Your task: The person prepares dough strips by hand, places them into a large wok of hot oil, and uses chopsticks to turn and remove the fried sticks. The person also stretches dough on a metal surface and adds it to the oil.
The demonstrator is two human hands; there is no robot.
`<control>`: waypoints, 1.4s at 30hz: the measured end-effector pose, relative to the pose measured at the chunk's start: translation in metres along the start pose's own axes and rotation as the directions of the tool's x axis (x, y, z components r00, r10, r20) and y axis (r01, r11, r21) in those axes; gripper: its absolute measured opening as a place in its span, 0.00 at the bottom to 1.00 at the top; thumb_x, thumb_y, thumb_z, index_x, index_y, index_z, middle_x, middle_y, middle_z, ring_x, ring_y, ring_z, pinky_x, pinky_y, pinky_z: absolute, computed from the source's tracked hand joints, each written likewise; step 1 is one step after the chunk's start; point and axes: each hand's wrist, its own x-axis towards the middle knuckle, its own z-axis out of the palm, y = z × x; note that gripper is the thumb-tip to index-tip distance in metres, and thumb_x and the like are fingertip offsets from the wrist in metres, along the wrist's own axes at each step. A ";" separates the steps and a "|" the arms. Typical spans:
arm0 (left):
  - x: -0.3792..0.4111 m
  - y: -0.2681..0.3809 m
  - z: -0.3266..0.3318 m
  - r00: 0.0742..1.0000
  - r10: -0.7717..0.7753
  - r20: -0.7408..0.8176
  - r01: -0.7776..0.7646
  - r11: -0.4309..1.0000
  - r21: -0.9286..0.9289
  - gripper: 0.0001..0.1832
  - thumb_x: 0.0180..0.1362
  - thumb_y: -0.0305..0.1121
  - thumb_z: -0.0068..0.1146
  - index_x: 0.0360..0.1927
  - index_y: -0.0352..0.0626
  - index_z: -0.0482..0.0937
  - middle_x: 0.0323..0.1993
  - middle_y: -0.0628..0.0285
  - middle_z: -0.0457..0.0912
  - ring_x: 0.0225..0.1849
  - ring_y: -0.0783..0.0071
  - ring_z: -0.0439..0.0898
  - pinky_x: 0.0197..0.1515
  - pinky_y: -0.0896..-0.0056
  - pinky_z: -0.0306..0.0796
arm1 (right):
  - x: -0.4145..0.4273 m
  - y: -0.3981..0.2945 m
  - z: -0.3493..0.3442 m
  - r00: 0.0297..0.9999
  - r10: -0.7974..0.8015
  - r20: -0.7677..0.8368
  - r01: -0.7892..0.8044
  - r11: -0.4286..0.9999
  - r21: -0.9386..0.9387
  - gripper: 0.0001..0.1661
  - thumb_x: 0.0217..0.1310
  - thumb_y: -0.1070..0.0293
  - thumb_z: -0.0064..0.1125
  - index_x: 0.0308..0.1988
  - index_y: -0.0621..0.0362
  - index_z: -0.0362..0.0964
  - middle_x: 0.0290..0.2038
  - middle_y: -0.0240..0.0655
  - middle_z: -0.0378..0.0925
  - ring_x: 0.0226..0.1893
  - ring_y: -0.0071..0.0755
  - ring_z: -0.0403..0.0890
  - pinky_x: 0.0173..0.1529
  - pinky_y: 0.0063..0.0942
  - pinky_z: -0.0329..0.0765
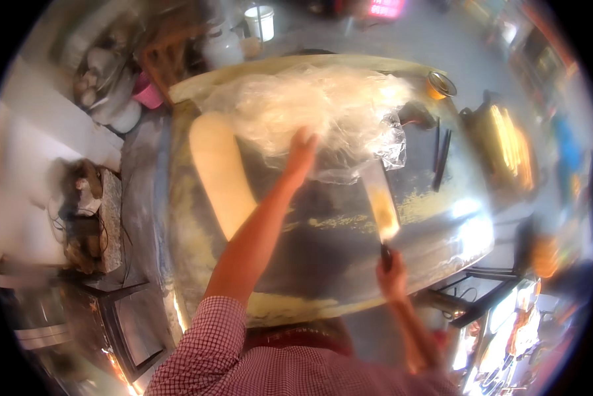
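Observation:
My left hand (304, 151) reaches to the near side of a crumpled clear plastic sheet (346, 143), which lies over a pale, blurred mass at the table's far side. Blur hides whether the fingers pinch the plastic or only touch it. My right hand (393, 277) grips the black handle of a broad-bladed knife (383, 203). Its blade points away from me, and the tip is at the edge of the plastic. Left of the sheet lies a long, smooth slab of pale dough (219, 168), its near end partly behind my left forearm.
The worktable (326, 267) has a dark, flour-streaked top. At its far right are a round container with orange contents (440, 86) and dark thin sticks (442, 161). Beyond the left edge stands a pink bucket (148, 90). A black-framed stand (484, 297) is near the right corner.

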 end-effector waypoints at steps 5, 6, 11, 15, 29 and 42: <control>0.027 -0.005 0.010 0.906 -0.171 0.387 0.407 0.602 -0.687 0.24 0.77 0.51 0.45 0.63 0.44 0.75 0.59 0.62 0.82 0.59 0.67 0.80 0.57 0.64 0.77 | 0.117 -0.046 0.054 0.977 -0.214 -0.003 0.214 0.977 -0.012 0.15 0.65 0.70 0.60 0.51 0.55 0.71 0.28 0.45 0.81 0.28 0.57 0.85 0.30 0.48 0.79; 0.008 0.014 0.021 0.883 -0.131 0.451 0.453 0.491 -0.744 0.23 0.78 0.51 0.43 0.61 0.44 0.76 0.56 0.63 0.83 0.57 0.69 0.82 0.54 0.66 0.78 | 0.133 -0.047 0.062 0.979 -0.201 0.024 0.202 0.979 -0.036 0.14 0.66 0.68 0.58 0.50 0.54 0.70 0.29 0.45 0.81 0.29 0.56 0.86 0.31 0.48 0.80; -0.052 -0.017 -0.016 0.968 -0.233 0.092 0.250 0.875 -0.414 0.25 0.77 0.50 0.46 0.64 0.41 0.74 0.62 0.52 0.79 0.63 0.56 0.77 0.68 0.53 0.70 | 0.183 -0.026 0.145 0.959 -0.247 0.138 0.277 0.919 -0.279 0.15 0.71 0.61 0.55 0.52 0.52 0.65 0.42 0.42 0.80 0.38 0.55 0.86 0.40 0.52 0.84; -0.115 -0.024 -0.087 0.966 0.257 0.003 -0.231 0.865 0.446 0.22 0.71 0.45 0.58 0.58 0.37 0.78 0.55 0.48 0.82 0.59 0.53 0.80 0.65 0.53 0.72 | 0.177 -0.054 0.139 0.957 -0.274 0.096 0.290 0.879 -0.379 0.23 0.69 0.54 0.60 0.55 0.53 0.64 0.48 0.40 0.77 0.51 0.52 0.83 0.45 0.53 0.84; -0.355 -0.023 -0.221 0.700 0.284 0.655 -0.662 0.601 0.448 0.21 0.57 0.33 0.67 0.53 0.36 0.79 0.53 0.52 0.79 0.56 0.51 0.75 0.59 0.50 0.72 | -0.054 -0.153 0.154 0.972 0.210 0.108 -0.236 0.891 0.389 0.15 0.74 0.70 0.59 0.55 0.62 0.79 0.40 0.39 0.85 0.34 0.27 0.85 0.38 0.26 0.84; -0.444 -0.076 -0.243 0.924 0.345 0.163 -0.382 0.823 0.421 0.18 0.51 0.34 0.70 0.44 0.40 0.81 0.48 0.58 0.77 0.55 0.54 0.74 0.56 0.51 0.68 | -0.078 -0.114 0.177 0.947 0.171 0.272 -0.238 0.942 0.237 0.17 0.79 0.64 0.52 0.58 0.62 0.76 0.43 0.35 0.80 0.32 0.22 0.80 0.35 0.22 0.80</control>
